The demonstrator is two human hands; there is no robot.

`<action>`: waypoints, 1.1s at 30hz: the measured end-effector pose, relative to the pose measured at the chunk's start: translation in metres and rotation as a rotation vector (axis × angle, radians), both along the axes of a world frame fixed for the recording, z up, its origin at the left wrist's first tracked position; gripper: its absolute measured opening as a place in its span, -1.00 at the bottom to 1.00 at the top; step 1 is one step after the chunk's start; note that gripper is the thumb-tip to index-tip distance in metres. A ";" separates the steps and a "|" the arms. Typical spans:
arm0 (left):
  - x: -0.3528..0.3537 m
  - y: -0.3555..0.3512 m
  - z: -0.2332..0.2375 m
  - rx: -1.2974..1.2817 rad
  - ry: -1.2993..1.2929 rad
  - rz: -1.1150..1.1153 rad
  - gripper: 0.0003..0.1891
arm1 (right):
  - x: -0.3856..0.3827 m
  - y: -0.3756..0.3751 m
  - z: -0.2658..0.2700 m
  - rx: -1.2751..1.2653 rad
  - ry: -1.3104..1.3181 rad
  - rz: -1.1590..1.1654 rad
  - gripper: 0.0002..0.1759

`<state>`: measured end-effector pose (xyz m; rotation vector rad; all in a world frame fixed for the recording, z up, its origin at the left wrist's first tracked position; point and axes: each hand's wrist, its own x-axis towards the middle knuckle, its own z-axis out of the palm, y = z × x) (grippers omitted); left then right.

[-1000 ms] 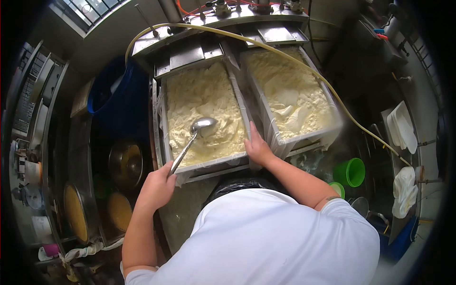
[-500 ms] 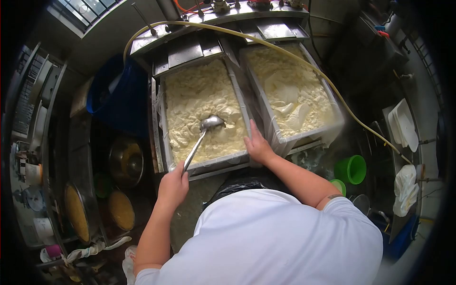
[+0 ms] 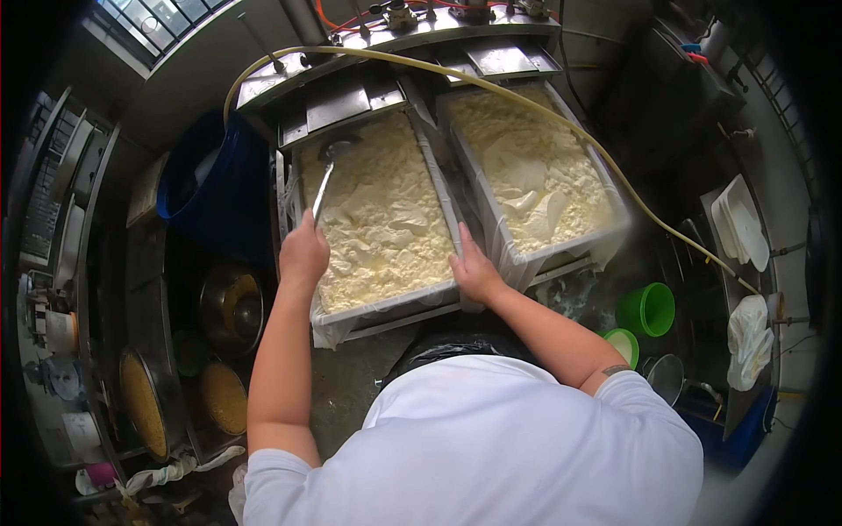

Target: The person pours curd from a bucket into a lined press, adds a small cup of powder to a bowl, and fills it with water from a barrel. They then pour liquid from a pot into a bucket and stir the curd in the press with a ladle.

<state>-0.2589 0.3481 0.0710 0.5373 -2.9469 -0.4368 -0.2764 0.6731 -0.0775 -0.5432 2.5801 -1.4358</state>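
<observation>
My left hand [image 3: 304,252] is closed around the handle of a metal ladle [image 3: 324,181]. The ladle's bowl is at the far left corner of a cloth-lined box [image 3: 386,307], over pale, lumpy curd [image 3: 386,210] that looks like soft tofu. Against the right side of that box, near its front corner, my right hand [image 3: 480,273] lies with its fingers stretched along the rim. Just right of it stands a second cloth-lined box [image 3: 570,243] full of similar curd [image 3: 535,175].
Behind the boxes runs a metal press frame [image 3: 338,105], and a yellow hose [image 3: 605,149] arches over both. A blue barrel [image 3: 219,193] and metal bowls [image 3: 231,307] stand on the left. Green buckets [image 3: 646,309] are at the right, near white trays [image 3: 739,223].
My left hand has carried the ladle away from me and leftward, from the middle of the curd to the far left corner. My right hand stays at the box's side.
</observation>
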 end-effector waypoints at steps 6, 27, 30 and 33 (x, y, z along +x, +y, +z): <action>0.007 -0.020 -0.025 0.003 -0.137 0.037 -0.60 | -0.002 0.000 -0.002 0.032 -0.043 0.008 -0.12; 0.202 0.033 0.105 0.298 -0.197 0.152 -0.53 | 0.001 -0.002 -0.010 -0.045 0.057 -0.025 -0.18; 0.219 0.038 0.105 0.308 -0.209 0.154 -0.52 | 0.000 -0.002 -0.010 -0.047 0.057 -0.018 -0.15; 0.227 0.036 0.078 0.231 -0.303 0.068 -0.53 | 0.003 -0.002 -0.009 -0.076 0.029 -0.046 -0.14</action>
